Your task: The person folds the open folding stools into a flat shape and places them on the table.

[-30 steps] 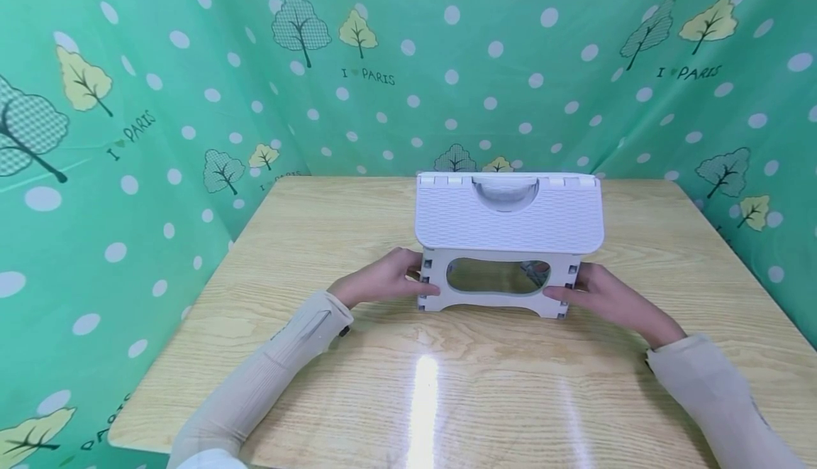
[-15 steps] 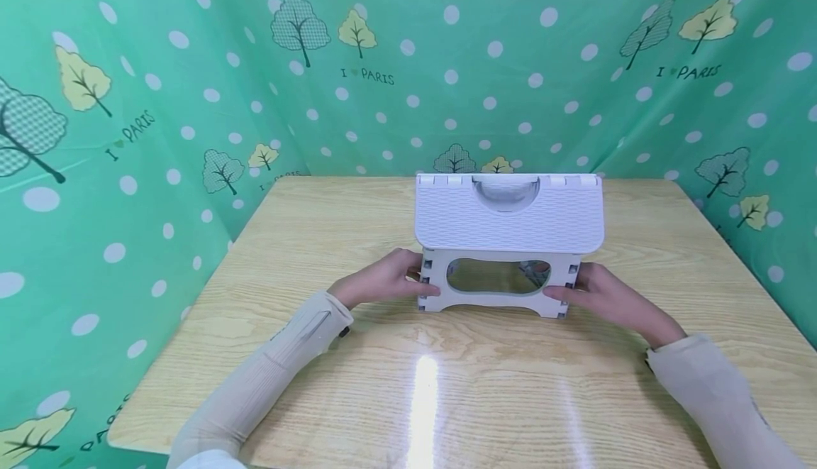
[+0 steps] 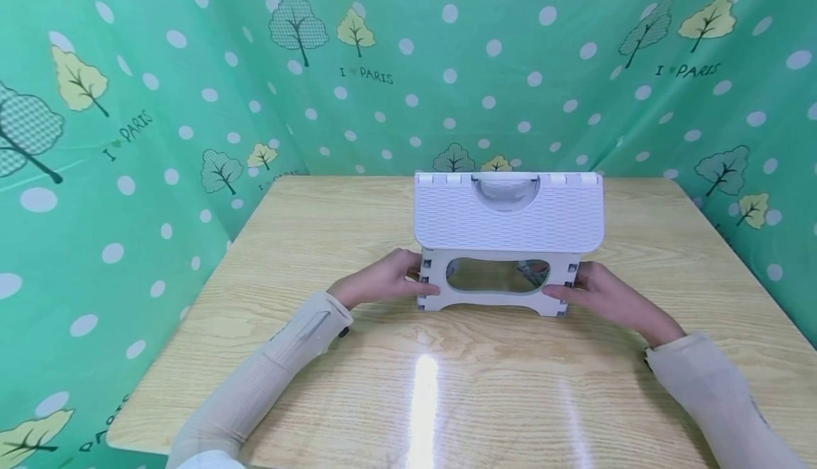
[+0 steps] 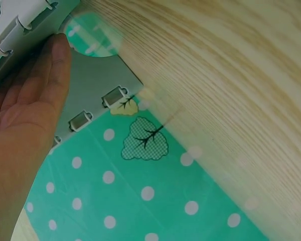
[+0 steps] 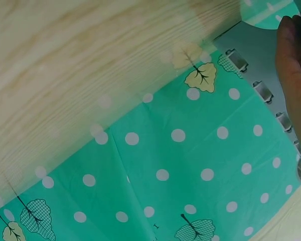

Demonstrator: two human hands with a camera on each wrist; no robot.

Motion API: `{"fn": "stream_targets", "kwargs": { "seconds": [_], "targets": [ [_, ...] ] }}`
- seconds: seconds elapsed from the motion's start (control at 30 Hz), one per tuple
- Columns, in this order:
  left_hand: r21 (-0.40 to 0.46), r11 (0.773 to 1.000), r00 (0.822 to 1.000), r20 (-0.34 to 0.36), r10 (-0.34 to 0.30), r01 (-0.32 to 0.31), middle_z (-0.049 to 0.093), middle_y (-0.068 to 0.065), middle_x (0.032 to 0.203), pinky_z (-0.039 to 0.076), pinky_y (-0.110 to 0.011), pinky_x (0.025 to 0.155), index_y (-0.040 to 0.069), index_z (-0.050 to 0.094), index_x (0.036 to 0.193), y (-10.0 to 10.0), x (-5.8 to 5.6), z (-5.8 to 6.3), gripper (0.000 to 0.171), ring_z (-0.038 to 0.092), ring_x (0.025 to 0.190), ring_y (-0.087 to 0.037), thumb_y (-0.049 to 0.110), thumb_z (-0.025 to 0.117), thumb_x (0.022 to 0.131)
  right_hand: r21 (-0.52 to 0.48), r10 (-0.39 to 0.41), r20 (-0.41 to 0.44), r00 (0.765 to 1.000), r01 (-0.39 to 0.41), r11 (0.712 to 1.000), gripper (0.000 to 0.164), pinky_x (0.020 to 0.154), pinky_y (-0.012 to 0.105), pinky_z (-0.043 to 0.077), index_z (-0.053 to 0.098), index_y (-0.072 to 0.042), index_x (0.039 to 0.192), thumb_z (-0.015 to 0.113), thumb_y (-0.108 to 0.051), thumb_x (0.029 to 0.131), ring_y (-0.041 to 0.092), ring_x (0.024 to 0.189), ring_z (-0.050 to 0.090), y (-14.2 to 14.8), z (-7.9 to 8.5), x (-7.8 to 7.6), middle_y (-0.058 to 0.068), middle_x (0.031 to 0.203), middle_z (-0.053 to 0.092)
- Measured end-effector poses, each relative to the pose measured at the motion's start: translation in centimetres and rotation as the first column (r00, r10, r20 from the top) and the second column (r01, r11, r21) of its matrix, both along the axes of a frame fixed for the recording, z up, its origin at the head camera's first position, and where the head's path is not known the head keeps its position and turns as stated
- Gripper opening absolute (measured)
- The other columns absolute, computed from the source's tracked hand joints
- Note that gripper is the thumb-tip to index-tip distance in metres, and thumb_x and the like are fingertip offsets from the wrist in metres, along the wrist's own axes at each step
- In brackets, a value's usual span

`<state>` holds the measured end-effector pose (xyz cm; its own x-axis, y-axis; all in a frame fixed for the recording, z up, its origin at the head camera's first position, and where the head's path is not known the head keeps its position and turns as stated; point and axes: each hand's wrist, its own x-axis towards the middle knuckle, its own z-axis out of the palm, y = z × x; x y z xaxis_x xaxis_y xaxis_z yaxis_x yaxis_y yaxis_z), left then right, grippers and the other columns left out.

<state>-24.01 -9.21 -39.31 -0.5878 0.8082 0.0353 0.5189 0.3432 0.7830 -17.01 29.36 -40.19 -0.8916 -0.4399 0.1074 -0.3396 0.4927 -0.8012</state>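
A white plastic folding stool (image 3: pixel 507 231) stands on the table, its textured top panel slanting toward me over the legs. An oval cutout in the front leg panel shows part of the inside. At its left edge my left hand (image 3: pixel 383 281) grips that panel, thumb on the front and fingers behind. The right edge is gripped likewise by my right hand (image 3: pixel 606 297). In the left wrist view, the left hand (image 4: pixel 35 113) has its fingers inside the stool (image 4: pixel 98 75). The right wrist view catches the right hand (image 5: pixel 293 75) beside the stool's (image 5: pixel 258 55) hinged inner panel.
The light wood-grain table (image 3: pixel 306 228) extends around the stool on all sides. Behind it and along the left and right hangs a green dotted cloth (image 3: pixel 447 64) printed with trees.
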Motion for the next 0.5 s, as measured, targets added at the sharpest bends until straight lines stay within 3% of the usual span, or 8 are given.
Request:
{"fn": "stream_targets", "kwargs": {
  "seconds": [0.17,0.5],
  "targets": [
    [0.0,1.0,1.0,0.002,-0.006,0.006,0.073,-0.005,0.11,0.058,-0.026,0.083,0.003,0.063,0.125,0.05,0.01,0.04,0.036,0.071,0.093,-0.01,0.02,0.071,0.094,-0.006,0.007,0.001,1.0,-0.007,1.0,0.02,0.057,0.027,0.047,0.067,-0.003,0.113,0.065,-0.017,0.098,0.01,0.074,0.055,0.05,-0.05,-0.06,0.004,0.092,0.068],
    [-0.006,1.0,1.0,0.001,-0.013,0.013,0.072,-0.007,0.114,0.057,-0.025,0.085,0.001,0.059,0.13,0.14,-0.02,0.12,0.041,0.07,0.096,-0.01,0.019,0.07,0.095,-0.001,0.005,-0.001,1.0,-0.005,1.0,0.022,0.061,0.026,0.05,0.067,-0.003,0.115,0.065,-0.017,0.098,0.01,0.076,0.056,0.07,-0.06,-0.05,0.004,0.099,0.07]
  ]
}}
